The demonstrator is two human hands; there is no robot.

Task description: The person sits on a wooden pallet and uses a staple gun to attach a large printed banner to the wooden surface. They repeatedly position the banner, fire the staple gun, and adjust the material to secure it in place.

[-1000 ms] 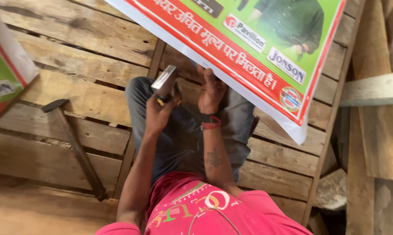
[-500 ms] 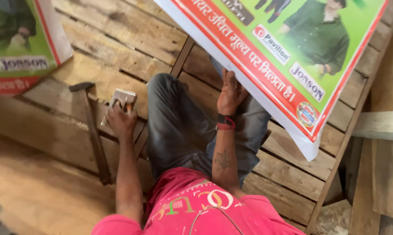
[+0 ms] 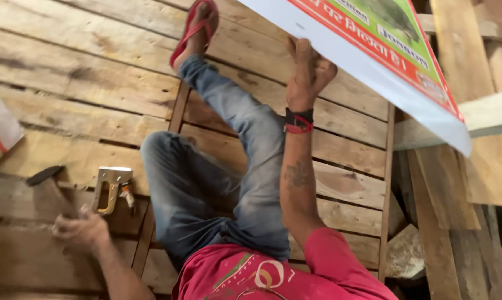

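One hand on a hammer, the other under a printed board, above a plank floor.

The left hand [image 3: 80,232] is wrapped around the wooden handle of a hammer [image 3: 50,188] lying on the plank floor [image 3: 84,72], its dark head pointing away beyond the knuckles. A metal staple gun [image 3: 112,188] lies on the planks just beside that hand, toward the bent knee in blue jeans [image 3: 217,166]. The right hand [image 3: 308,69] is raised well apart from the left, fingers spread wide and pressed against the underside of a large printed board [image 3: 384,50] that tilts overhead. A red sandal [image 3: 194,28] is on the foot beyond. No containers show.
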